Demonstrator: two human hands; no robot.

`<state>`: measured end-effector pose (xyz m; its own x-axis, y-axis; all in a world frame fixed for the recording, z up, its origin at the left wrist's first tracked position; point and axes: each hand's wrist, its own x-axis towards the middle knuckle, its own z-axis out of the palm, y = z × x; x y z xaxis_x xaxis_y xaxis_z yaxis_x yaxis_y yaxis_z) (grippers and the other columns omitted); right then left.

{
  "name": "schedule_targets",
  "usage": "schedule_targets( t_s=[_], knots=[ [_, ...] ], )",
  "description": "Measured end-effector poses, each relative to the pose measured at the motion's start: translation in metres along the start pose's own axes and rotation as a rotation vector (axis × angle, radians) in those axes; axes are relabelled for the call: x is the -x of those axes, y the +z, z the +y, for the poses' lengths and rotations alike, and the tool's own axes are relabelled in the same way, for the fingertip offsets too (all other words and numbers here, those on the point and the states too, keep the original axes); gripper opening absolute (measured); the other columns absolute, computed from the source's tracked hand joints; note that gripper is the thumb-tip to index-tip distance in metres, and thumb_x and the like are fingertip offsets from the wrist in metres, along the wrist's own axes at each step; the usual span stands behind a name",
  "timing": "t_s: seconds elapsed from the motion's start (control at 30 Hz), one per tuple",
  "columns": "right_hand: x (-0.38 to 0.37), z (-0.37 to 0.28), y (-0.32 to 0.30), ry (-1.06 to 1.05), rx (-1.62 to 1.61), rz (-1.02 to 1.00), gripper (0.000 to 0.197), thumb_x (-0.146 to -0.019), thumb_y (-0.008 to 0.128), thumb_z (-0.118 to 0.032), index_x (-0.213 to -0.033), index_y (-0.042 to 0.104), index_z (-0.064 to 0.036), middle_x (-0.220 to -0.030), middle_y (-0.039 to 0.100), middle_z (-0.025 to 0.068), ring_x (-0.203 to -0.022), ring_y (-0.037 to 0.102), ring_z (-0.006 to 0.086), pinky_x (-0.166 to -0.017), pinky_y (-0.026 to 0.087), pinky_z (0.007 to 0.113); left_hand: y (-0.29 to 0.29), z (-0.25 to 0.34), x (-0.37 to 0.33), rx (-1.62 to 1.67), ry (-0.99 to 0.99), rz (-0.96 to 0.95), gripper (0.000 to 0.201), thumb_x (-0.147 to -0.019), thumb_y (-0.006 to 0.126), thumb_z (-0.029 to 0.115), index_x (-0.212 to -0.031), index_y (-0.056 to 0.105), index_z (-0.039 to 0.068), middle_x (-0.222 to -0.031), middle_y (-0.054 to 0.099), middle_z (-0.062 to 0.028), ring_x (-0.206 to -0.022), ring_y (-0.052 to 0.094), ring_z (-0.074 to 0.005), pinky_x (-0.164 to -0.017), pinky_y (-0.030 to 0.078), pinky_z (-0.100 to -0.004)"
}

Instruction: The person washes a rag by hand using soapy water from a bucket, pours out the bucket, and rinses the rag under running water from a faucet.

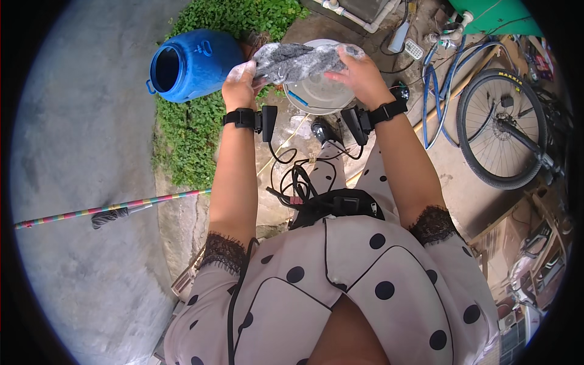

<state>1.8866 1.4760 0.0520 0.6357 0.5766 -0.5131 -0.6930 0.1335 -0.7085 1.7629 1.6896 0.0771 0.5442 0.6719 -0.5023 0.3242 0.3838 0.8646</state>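
Here, stretches a grey cloth [292, 64], whitened in patches as if by lather, between left hand [239, 90] and right hand [365, 74], at upper centre of the frame. Overlaps in view the upper part of a pale round basin [331, 97], with contact at the rim impossible to tell. At left, closes fingers on the bunched end, thumb uppermost, undersides hidden; at right, pinches the opposite end between nearly closed fingertips, with lower fingers more extended. Could slip first from the right, owing to the slick-looking surface and shallow pinch. Could then drop partly outside the basin, onto the ground, because of the left end's overhang toward the blue barrel [213, 61] at upper left. Could also wet the left wrist device [270, 125] or right wrist device [358, 123] through dripping, or snag the slack black cables [298, 182] at centre during a wide arm movement.
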Motion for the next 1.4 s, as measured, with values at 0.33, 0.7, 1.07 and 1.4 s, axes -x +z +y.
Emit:
schedule_targets(
  t_s=[0.33, 0.7, 1.07, 1.4],
  knots=[
    [0.000, -0.005, -0.008, 0.108, -0.522, 0.017, 0.037, -0.094, 0.042, -0.024, -0.120, 0.036, 0.0008, -0.114, 0.046, 0.0176, -0.112, 0.041, 0.0431, -0.093, 0.039, 0.057, -0.004, -0.006, 0.008, -0.056, -0.022, -0.009, 0.022, -0.086, 0.057, 0.015, -0.104, 0.057, 0.003, -0.098, 0.056, -0.0041, -0.089, 0.053, -0.0152, -0.075, 0.050, -0.0307],
    [0.000, -0.018, 0.018, 0.128, -0.621, -0.012, 0.050, -0.092, 0.048, -0.029, -0.123, 0.031, 0.0058, -0.119, 0.040, 0.0228, -0.110, 0.045, 0.0401, -0.095, 0.039, 0.053, 0.033, -0.030, 0.007, -0.484, 0.289, -0.425, 0.028, -0.080, 0.065, 0.022, -0.101, 0.055, 0.006, -0.105, 0.055, -0.0069, -0.098, 0.053, -0.0191, -0.078, 0.044, -0.0303],
    [-0.004, 0.027, 0.000, 0.090, 0.308, 0.111, 0.095, -0.072, 0.070, -0.046, -0.131, 0.024, 0.0135, -0.129, 0.039, 0.0261, -0.123, 0.037, 0.0291, -0.099, 0.031, 0.034, 0.056, 0.014, 0.033, 0.445, -0.295, -0.590, 0.046, -0.093, 0.038, 0.038, -0.122, 0.041, 0.003, -0.118, 0.052, -0.0141, -0.107, 0.052, -0.0283, -0.089, 0.045, -0.0459],
    [-0.006, 0.047, -0.005, 0.210, 0.153, -0.048, 0.071, -0.079, 0.067, -0.028, -0.133, 0.031, 0.0007, -0.113, 0.050, 0.0103, -0.102, 0.049, 0.0164, -0.079, 0.044, 0.030, 0.043, 0.005, 0.029, 0.419, -0.251, -0.557, 0.046, -0.084, 0.058, 0.029, -0.120, 0.043, 0.004, -0.116, 0.054, -0.0133, -0.104, 0.055, -0.0259, -0.084, 0.049, -0.0431]
  ],
)
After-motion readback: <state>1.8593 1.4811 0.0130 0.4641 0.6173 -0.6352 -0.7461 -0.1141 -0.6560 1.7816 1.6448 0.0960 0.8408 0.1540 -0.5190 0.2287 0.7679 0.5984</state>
